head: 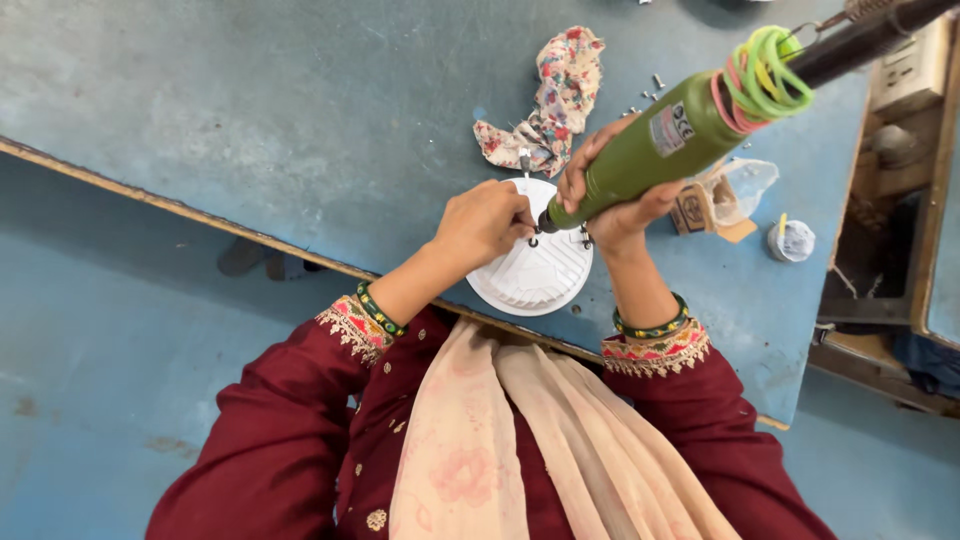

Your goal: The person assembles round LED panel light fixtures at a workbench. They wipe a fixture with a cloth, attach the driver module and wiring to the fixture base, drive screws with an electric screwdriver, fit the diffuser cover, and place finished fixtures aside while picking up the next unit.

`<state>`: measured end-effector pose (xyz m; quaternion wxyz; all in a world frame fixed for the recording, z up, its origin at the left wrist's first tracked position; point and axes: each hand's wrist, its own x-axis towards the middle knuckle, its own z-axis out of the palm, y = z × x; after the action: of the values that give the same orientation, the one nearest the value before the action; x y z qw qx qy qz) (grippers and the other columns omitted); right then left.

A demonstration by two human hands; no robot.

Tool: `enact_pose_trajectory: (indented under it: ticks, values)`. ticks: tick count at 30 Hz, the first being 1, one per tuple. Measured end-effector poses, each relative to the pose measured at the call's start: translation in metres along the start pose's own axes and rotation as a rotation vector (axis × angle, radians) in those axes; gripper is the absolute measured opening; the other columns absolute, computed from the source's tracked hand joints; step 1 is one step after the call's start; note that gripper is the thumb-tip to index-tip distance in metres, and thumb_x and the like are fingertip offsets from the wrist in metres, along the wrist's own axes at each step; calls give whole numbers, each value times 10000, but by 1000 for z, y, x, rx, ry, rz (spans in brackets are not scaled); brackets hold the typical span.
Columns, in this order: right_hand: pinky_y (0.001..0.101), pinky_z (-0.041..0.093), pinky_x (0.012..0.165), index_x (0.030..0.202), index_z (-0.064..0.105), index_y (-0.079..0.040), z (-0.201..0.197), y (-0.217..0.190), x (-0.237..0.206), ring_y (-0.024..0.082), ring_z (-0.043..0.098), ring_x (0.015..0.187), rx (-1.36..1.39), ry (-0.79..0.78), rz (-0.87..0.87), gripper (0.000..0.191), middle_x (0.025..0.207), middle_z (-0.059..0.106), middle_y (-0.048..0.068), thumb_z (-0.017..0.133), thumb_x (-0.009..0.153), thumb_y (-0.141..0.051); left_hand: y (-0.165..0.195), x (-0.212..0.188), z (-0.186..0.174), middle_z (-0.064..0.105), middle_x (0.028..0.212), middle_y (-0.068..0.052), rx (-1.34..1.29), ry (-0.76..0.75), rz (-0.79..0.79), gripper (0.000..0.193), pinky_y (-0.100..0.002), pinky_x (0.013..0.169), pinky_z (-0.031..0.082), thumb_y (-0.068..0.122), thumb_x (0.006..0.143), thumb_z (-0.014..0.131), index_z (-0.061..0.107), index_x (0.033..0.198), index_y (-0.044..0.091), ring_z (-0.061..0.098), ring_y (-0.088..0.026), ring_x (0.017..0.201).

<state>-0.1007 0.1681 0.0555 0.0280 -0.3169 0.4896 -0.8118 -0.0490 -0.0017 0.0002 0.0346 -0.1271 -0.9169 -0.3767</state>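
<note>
A white round ribbed plastic part (538, 272) lies on the blue worktable (300, 130) near its front edge. My right hand (608, 190) grips a green electric screwdriver (680, 135), tilted, with its tip down at the part's upper rim. Coloured rubber bands wrap the tool's rear end. My left hand (485, 222) rests on the part's left side, fingers pinched beside the tool's tip; what they pinch is too small to tell.
A flowered cloth (550, 100) lies just behind the part. Loose screws (650, 90), a small clear bag with a brown carton (725, 195) and a small white cup (792, 240) sit to the right. A wall socket box (910, 70) and wooden frame stand at far right.
</note>
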Motion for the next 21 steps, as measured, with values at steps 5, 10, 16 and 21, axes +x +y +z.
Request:
enact_pose_trajectory:
  ticks: [5,10,16,21]
  values:
    - [324,481,452,1081,446,-58,-3,-16,-12,181,516,500,-41,128,-157,877,720,487,94,493,821,-895,-12,-32,12,636,1099,-20,-186,191,202,343,-411,969,435,308,869,818,718,1167,172,586,-258,1126]
    - [331,464,460,1042,447,-35,-4,-15,-18,195,503,502,-29,232,-183,885,703,486,100,428,850,-900,-17,-44,25,598,1238,-17,-148,218,260,624,-428,995,359,431,754,853,667,1300,192,506,-260,1179]
    - [338,469,458,1085,460,-31,-6,-5,-17,208,513,516,17,301,-184,892,750,491,104,412,838,-887,-19,-43,27,599,1245,-2,-126,236,265,618,-431,1002,358,446,747,878,676,1275,198,507,-247,1169]
    - [340,471,454,1087,463,-33,-9,-5,-18,206,513,516,9,285,-204,888,758,487,97,399,850,-886,-19,-42,27,599,1245,4,-145,233,244,620,-432,1007,358,435,728,885,678,1261,195,506,-250,1182]
